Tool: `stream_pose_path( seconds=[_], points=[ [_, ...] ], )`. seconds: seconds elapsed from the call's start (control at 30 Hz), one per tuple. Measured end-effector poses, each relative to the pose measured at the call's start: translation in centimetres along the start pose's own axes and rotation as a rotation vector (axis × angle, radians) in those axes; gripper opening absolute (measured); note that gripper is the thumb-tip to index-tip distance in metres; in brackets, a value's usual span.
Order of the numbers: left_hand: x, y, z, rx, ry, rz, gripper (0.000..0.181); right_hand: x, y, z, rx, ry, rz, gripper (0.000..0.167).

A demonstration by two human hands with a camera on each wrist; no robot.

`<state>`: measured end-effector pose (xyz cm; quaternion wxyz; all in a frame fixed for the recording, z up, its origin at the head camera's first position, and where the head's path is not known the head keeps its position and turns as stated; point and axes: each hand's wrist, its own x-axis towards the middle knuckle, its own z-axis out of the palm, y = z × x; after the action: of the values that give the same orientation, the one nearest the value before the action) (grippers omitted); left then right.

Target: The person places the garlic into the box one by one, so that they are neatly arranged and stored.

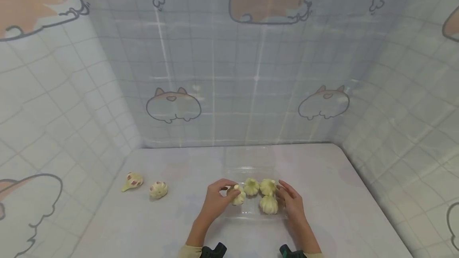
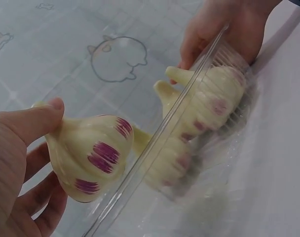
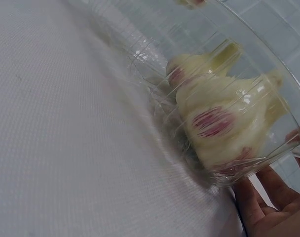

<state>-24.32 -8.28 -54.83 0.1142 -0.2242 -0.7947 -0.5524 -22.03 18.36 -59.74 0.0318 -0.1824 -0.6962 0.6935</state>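
The clear plastic box (image 1: 247, 209) stands open in front of you, its lid (image 1: 238, 158) folded back on the far side. Three garlic bulbs sit in it: a back-left bulb (image 1: 251, 186), a back-right bulb (image 1: 267, 186) just beside that, and a front bulb (image 1: 268, 204) nearer you. They crowd the middle and right part of the box, stems upward.

Your left hand (image 1: 216, 199) pinches a fourth, the held bulb (image 2: 91, 160), by its stem end, and you have it at the left end of the box; purple streaks mark its pale skin. Whether it touches the bottom of the box, you can't tell from here. Your right hand (image 1: 292, 204) touches the box at its right end; the views don't settle whether you grip the wall or only rest your fingers against it.

Off to your left, two more lie on the table: a round bulb (image 1: 158, 190) and, farther out, a tipped bulb (image 1: 134, 180) with its stem toward you.

The table (image 1: 172, 226) is whitish, with a rounded far corner on the right. Pale curtains (image 1: 236, 106) surround its back and sides, printed with grid lines, cartoon dogs and bones.
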Motion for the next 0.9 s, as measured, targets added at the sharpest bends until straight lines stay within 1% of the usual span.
stream_pose_path(
  seconds=[0.07, 0.2, 0.4, 0.67, 0.9],
  points=[
    [0.1, 0.0, 0.3, -0.004, -0.006, 0.017, 0.018, -0.1, 0.0, 0.0, 0.001, -0.002, -0.007, 0.039],
    [0.3, 0.0, 0.8, -0.019, -0.022, 0.024, 0.018, -0.2, -0.1, 0.0, -0.002, 0.001, -0.002, 0.039],
    [0.3, -0.1, 1.5, -0.043, -0.073, 0.011, 0.021, -0.3, -0.3, 0.0, 0.004, 0.001, 0.016, 0.039],
    [0.4, -0.2, 2.1, -0.009, -0.132, 0.010, 0.022, -0.2, -0.3, 0.0, -0.005, -0.004, 0.003, 0.039],
    [0.7, 0.4, 2.2, 0.024, -0.189, -0.015, 0.020, -0.2, -0.3, 0.0, 0.003, 0.004, -0.005, 0.039]
  ],
)
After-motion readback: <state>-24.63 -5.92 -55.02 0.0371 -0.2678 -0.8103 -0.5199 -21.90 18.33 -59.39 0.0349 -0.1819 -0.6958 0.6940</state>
